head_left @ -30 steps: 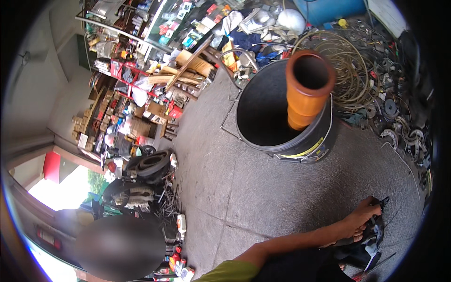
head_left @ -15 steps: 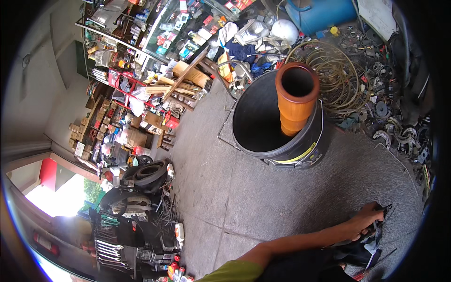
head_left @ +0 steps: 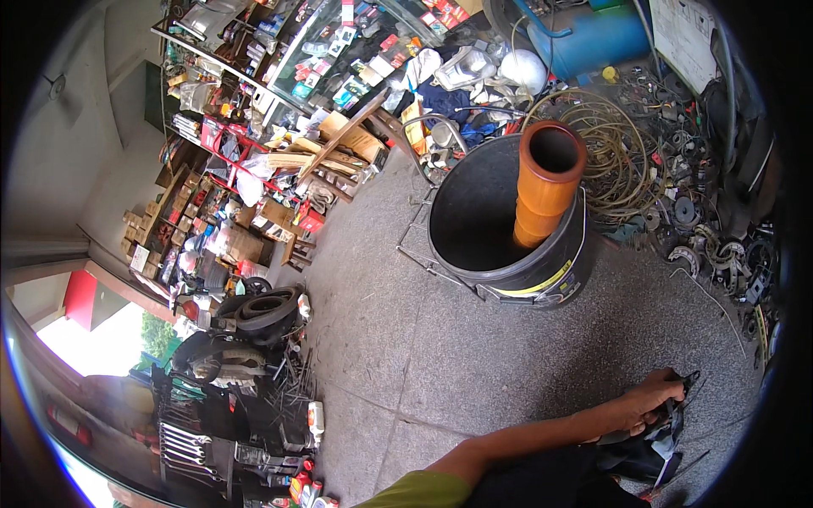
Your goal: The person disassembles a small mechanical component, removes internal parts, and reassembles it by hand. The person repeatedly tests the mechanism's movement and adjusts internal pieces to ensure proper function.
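My left arm, in a yellow-green sleeve (head_left: pixel 419 490), reaches across the lower edge to the right. My left hand (head_left: pixel 656 398) is closed on a small black piece (head_left: pixel 690 380) low over the floor; its kind is unclear. Below the wrist lie dark and greyish pieces (head_left: pixel 665 442), partly covered by the arm. A little skin shows under the forearm, perhaps my right hand, mostly hidden; its fingers cannot be made out. Beyond the hands stands a large black bucket (head_left: pixel 474 264) with a wire handle. An orange-brown ribbed tube (head_left: pixel 542 199) leans upright inside it.
Coiled clear hose (head_left: pixel 622 157) and scattered metal parts (head_left: pixel 720 254) lie at right and far right. A blue drum (head_left: pixel 584 46) is at the back. Tyres (head_left: pixel 267 309), wrenches (head_left: pixel 182 444) and bottles (head_left: pixel 315 419) line the left. Grey concrete floor (head_left: pixel 364 339) lies between.
The view has shifted slightly, so the bucket and tube appear a little farther right and lower. My left hand keeps its hold on the black piece and has hardly moved.
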`<move>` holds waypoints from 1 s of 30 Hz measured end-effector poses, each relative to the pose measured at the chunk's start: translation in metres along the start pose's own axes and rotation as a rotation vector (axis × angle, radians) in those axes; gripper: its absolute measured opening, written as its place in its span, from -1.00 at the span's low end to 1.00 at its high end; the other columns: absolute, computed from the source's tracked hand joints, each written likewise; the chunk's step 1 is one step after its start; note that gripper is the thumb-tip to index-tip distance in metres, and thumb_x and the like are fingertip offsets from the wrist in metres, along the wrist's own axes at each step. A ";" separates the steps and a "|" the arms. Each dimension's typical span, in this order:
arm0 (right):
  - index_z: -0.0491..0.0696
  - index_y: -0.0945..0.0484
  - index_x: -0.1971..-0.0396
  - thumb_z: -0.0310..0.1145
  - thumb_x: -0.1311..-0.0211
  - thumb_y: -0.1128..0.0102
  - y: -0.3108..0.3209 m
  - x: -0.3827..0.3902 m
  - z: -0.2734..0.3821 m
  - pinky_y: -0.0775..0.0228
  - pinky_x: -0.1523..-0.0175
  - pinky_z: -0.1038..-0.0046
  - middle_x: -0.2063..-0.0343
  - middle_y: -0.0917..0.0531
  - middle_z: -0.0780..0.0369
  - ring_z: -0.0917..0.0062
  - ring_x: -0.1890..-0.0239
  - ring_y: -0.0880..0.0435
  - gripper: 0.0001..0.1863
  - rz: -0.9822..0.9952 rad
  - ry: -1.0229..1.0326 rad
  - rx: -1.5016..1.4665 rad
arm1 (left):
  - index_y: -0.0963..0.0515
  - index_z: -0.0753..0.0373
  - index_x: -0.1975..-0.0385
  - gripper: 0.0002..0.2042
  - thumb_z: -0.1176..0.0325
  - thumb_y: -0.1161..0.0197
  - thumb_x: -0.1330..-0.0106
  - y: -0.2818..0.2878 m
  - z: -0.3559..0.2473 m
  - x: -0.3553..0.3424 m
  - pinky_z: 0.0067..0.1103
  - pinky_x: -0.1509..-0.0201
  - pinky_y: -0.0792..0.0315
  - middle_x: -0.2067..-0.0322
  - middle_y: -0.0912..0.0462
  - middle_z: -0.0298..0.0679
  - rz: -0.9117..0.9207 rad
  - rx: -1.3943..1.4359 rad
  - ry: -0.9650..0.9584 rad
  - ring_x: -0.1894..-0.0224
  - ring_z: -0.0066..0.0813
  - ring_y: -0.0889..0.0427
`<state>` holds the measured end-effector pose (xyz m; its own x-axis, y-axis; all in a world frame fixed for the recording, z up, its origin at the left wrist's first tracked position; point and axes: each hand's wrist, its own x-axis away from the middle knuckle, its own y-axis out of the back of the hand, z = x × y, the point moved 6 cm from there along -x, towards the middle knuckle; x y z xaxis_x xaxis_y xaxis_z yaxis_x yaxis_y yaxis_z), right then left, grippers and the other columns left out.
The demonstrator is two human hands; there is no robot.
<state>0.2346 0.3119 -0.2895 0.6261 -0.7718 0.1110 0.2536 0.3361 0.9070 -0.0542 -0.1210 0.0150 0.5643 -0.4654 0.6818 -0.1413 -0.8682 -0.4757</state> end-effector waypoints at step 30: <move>-0.22 -0.50 0.27 -0.51 -0.24 -0.24 0.152 0.140 0.393 -0.45 0.29 0.65 0.49 -0.67 0.24 0.70 0.42 -0.61 -0.86 0.228 -0.218 -1.251 | -0.34 0.33 -0.16 -0.38 -0.16 0.21 -0.46 -0.007 0.006 -0.012 -0.63 0.44 -0.34 0.18 -0.57 -0.08 0.311 0.030 0.067 0.27 -0.35 -0.59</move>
<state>0.0713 0.0426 0.0232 0.6435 -0.6625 0.3834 0.7465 0.6540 -0.1228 -0.0548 -0.1087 0.0064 0.4430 -0.7187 0.5359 -0.2736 -0.6776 -0.6827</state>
